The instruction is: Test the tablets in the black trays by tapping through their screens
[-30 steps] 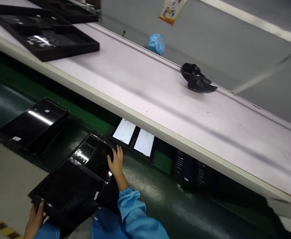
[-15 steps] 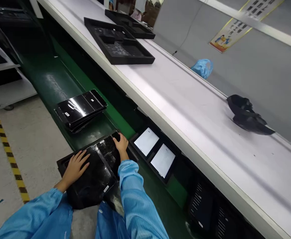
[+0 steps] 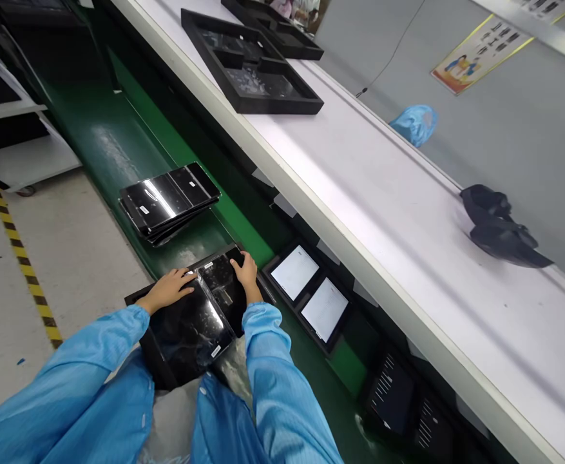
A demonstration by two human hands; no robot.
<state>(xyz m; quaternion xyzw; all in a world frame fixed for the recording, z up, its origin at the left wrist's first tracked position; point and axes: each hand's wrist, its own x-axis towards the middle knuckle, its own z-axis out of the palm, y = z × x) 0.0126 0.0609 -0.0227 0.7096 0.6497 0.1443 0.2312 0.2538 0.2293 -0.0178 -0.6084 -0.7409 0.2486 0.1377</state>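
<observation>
A black tray (image 3: 159,364) rests tilted against my lap and the green conveyor edge. Glossy black panels with small white labels lie in it, side by side; a larger panel (image 3: 188,332) is nearer me. My left hand (image 3: 169,290) lies on that panel, fingers stretched out flat, their tips near its far seam. At the far right corner of the tray, my right hand (image 3: 247,274) is closed round the rim, thumb on top; its fingertips are partly hidden behind the edge.
A stack of glossy panels (image 3: 171,196) sits on the green conveyor (image 3: 113,154). Under the white shelf (image 3: 350,193) is a tray with two lit screens (image 3: 294,274). Black trays (image 3: 277,104) and a dark cloth-like item (image 3: 499,225) lie on the shelf. A cart (image 3: 26,151) stands left.
My left hand has slid forward and right over the panel, its spread fingers now closer together. My right hand keeps its place at the tray's corner. The view has shifted slightly.
</observation>
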